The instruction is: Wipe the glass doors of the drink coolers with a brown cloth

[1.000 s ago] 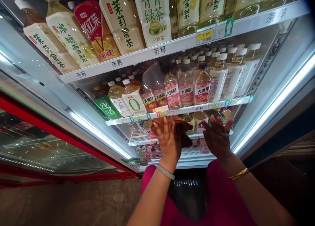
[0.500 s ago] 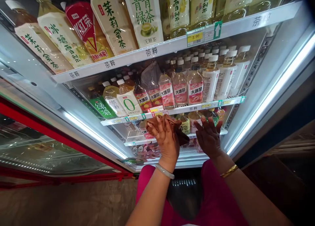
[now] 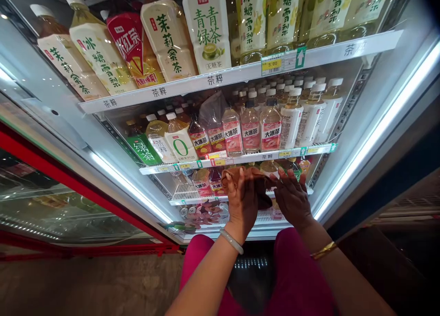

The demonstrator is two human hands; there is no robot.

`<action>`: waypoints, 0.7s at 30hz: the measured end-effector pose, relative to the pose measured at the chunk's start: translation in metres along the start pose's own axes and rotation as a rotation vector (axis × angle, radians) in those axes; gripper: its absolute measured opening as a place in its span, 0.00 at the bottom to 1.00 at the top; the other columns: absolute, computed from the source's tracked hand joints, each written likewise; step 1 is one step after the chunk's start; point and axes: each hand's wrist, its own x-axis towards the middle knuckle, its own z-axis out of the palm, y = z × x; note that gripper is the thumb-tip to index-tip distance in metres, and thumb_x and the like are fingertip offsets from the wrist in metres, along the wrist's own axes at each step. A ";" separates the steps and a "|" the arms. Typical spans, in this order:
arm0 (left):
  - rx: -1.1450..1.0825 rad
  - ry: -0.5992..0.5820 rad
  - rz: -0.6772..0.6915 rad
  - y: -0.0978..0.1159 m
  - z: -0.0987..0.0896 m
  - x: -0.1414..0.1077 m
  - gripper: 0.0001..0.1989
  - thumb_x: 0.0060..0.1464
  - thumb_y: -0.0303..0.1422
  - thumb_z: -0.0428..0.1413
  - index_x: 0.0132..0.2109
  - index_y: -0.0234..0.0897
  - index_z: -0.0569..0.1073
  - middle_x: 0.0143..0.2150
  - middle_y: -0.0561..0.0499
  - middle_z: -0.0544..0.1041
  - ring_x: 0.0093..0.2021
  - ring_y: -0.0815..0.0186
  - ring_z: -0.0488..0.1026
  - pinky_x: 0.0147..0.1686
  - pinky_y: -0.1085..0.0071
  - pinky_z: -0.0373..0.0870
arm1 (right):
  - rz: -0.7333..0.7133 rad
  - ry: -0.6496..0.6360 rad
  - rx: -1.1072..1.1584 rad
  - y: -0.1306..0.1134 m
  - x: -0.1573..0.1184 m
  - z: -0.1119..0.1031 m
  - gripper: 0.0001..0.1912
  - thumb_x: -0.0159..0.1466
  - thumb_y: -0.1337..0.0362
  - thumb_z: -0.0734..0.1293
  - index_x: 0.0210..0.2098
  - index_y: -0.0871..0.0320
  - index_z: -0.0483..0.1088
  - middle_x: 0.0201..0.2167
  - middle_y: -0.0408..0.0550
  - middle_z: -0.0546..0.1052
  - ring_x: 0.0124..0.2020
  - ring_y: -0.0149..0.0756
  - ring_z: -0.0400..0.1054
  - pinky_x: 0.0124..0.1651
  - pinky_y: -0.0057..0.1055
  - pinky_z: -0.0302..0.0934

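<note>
My left hand (image 3: pixel 242 203), with a pale bangle at its wrist, presses a crumpled brown cloth (image 3: pixel 263 187) in front of the lower shelves of a lit drinks fridge. Its fingers point upward and the cloth bunches out past them on both sides. Right beside the cloth is my right hand (image 3: pixel 294 196), open with fingers spread, its fingertips close to the cloth's right edge; whether they touch cannot be made out. Just above both hands runs the middle shelf's price strip (image 3: pixel 240 159). Iced tea bottles (image 3: pixel 232 132) with pink labels stand on that shelf.
Large tea bottles (image 3: pixel 170 41) fill the upper shelf. A light strip (image 3: pixel 381 128) runs down the right side of the fridge, another (image 3: pixel 130 185) down the left. A red-framed fridge (image 3: pixel 85 196) stands at left. My knees (image 3: pixel 199 256) are close below the lowest shelf.
My left hand and the cloth have moved to the right, closing the gap to my right hand. My right hand has shifted only slightly. The view has tilted a little.
</note>
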 end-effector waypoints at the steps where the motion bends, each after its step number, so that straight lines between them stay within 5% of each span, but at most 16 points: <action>1: 0.000 0.002 -0.027 0.007 -0.001 0.007 0.38 0.65 0.24 0.52 0.77 0.34 0.48 0.77 0.36 0.56 0.79 0.47 0.45 0.74 0.33 0.45 | 0.003 0.005 0.002 0.001 -0.001 0.000 0.26 0.70 0.70 0.65 0.67 0.51 0.67 0.67 0.52 0.72 0.75 0.44 0.54 0.78 0.56 0.41; 5: -0.004 0.034 0.040 0.030 0.011 0.010 0.33 0.64 0.27 0.55 0.74 0.38 0.59 0.78 0.46 0.56 0.80 0.47 0.39 0.77 0.42 0.44 | -0.012 0.045 0.037 0.007 -0.005 0.002 0.19 0.70 0.68 0.65 0.59 0.53 0.75 0.65 0.52 0.74 0.73 0.48 0.59 0.78 0.58 0.43; 9: -0.027 0.043 0.154 0.026 0.018 -0.010 0.34 0.63 0.25 0.55 0.74 0.41 0.60 0.78 0.51 0.56 0.80 0.53 0.37 0.78 0.49 0.47 | -0.041 -0.034 0.052 0.008 -0.001 -0.006 0.29 0.71 0.69 0.63 0.70 0.52 0.62 0.68 0.53 0.70 0.76 0.46 0.51 0.78 0.58 0.41; 12: -0.079 -0.009 0.115 0.025 0.011 -0.012 0.35 0.64 0.27 0.56 0.75 0.43 0.57 0.77 0.51 0.59 0.80 0.55 0.37 0.78 0.49 0.48 | 0.060 -0.039 0.164 -0.005 -0.001 -0.014 0.36 0.72 0.69 0.62 0.76 0.49 0.50 0.73 0.54 0.61 0.76 0.49 0.50 0.76 0.60 0.48; 16: -0.210 -0.040 -0.018 0.035 -0.004 -0.003 0.36 0.66 0.29 0.54 0.77 0.43 0.52 0.77 0.49 0.57 0.80 0.54 0.36 0.77 0.47 0.48 | 0.177 0.128 0.229 -0.036 -0.021 -0.016 0.42 0.70 0.73 0.61 0.77 0.49 0.41 0.78 0.53 0.48 0.77 0.50 0.46 0.72 0.58 0.59; 21: -0.522 -0.235 -0.053 0.034 -0.026 0.008 0.35 0.68 0.27 0.44 0.78 0.43 0.45 0.77 0.50 0.56 0.78 0.63 0.47 0.77 0.54 0.49 | 0.117 0.051 0.189 -0.066 -0.046 -0.006 0.40 0.70 0.72 0.60 0.77 0.50 0.43 0.77 0.50 0.52 0.76 0.49 0.50 0.71 0.57 0.62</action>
